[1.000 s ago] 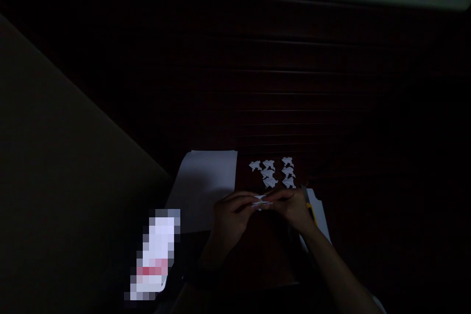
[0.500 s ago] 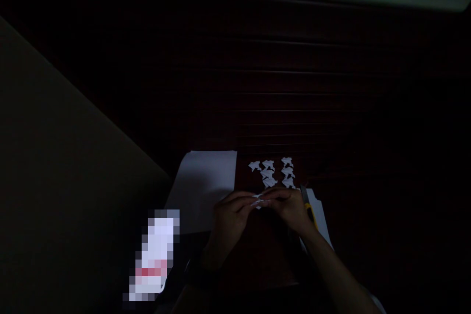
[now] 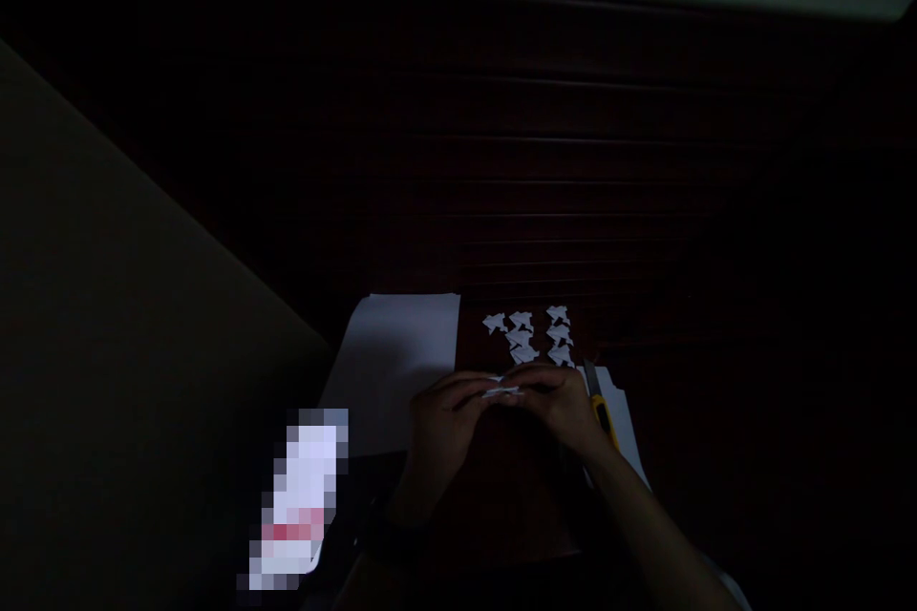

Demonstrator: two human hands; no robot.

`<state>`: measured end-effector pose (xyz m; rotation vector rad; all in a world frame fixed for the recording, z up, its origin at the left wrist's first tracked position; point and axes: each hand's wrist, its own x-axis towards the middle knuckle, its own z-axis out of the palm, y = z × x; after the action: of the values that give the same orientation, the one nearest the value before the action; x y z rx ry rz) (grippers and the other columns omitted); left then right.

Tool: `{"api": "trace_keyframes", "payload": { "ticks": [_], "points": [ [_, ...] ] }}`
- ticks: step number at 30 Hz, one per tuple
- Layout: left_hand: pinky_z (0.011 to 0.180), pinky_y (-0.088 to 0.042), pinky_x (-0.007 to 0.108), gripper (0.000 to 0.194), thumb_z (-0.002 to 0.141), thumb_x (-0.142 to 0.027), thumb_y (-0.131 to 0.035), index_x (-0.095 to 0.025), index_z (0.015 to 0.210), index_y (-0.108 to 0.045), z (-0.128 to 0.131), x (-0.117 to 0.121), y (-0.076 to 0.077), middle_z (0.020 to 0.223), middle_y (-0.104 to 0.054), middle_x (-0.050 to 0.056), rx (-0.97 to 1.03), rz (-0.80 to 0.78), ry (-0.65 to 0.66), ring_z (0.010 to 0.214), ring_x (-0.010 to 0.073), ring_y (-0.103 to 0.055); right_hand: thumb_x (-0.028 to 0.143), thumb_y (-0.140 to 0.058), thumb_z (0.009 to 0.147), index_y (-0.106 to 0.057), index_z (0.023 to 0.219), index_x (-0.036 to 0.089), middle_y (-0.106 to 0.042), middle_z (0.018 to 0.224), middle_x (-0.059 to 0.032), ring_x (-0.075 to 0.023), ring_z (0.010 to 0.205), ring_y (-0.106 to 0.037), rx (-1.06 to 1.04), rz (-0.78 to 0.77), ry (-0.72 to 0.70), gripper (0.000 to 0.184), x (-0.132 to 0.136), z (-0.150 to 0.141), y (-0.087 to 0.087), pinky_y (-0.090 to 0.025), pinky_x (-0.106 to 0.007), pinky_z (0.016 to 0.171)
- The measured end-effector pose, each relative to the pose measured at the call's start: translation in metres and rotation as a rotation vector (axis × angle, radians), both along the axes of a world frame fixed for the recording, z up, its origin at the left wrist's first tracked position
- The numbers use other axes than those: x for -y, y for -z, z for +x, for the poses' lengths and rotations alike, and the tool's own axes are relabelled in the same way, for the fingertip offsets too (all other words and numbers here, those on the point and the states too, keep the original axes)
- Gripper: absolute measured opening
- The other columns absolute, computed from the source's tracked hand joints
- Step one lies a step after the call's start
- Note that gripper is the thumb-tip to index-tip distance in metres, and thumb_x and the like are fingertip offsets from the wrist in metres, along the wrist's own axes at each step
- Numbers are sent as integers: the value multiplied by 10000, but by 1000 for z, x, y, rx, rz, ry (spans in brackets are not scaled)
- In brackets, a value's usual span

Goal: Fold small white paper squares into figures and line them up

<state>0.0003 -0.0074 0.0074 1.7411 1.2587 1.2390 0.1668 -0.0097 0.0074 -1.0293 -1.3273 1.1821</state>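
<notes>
On a dark table [image 3: 512, 516], one folded paper [image 3: 501, 391] pinched from both sides

Leftmost, one pixelated object [image 3: 297, 496]. Next, white paper [image 3: 391, 363], its sheets uncountable. The left hand [image 3: 438, 425] pinches the folded paper's left side. Just beyond lie seven white shapes [image 3: 520, 340], in columns of one, three and three. The right hand [image 3: 569, 409] pinches the right side. Rightmost, one yellow-handled cutter [image 3: 601, 410] lies over more white paper [image 3: 629, 425].

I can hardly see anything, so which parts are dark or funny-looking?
Head view: nearly everything is dim, the right side almost black; same head view: the bright patch at lower left is broken into squares, and a soft shadow crosses the big white sheet.
</notes>
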Motion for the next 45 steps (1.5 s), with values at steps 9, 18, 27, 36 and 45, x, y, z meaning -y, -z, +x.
{"api": "trace_keyframes", "payload": {
  "ticks": [9, 18, 27, 36, 45],
  "points": [
    [731, -546, 277, 44, 714, -196, -698, -234, 705, -718, 2, 2, 5, 823, -734, -7, 24, 19, -60, 772, 167, -683, 173, -759, 662, -746, 708, 248, -712, 832, -22, -177, 769, -662, 37, 43, 71, 90, 1, -3, 4, -536, -278, 696],
    [736, -550, 264, 44, 725, -204, -691, -237, 719, -720, 3, 4, 2, 832, -736, -14, 53, -35, -77, 781, 162, -687, 161, -736, 694, -744, 732, 248, -713, 805, -14, -170, 759, -658, 65, 63, 76, 95, 0, -4, 0, -534, -276, 703],
    [782, -548, 274, 124, 753, -155, -651, -245, 769, -736, 2, 0, 3, 887, -737, -9, 69, -26, 10, 824, 160, -685, 163, -751, 672, -737, 738, 240, -705, 810, -13, -171, 774, -651, 54, 66, 77, 102, 0, -1, -1, -519, -275, 723],
    [841, -534, 331, 294, 770, -187, -638, -230, 1060, -666, 3, 8, -8, 1033, -706, 38, 51, -83, 111, 931, 196, -660, 149, -731, 686, -720, 702, 227, -725, 787, -6, -173, 764, -669, -31, -10, 143, 81, 0, -1, 0, -522, -278, 726],
    [783, -552, 308, 152, 778, -205, -635, -256, 890, -724, 5, 4, 5, 919, -732, 6, 0, 44, -31, 834, 179, -683, 195, -755, 654, -735, 717, 228, -736, 761, -8, -189, 749, -681, -19, -68, 147, 74, 0, -4, 1, -544, -295, 728]
  ]
}}
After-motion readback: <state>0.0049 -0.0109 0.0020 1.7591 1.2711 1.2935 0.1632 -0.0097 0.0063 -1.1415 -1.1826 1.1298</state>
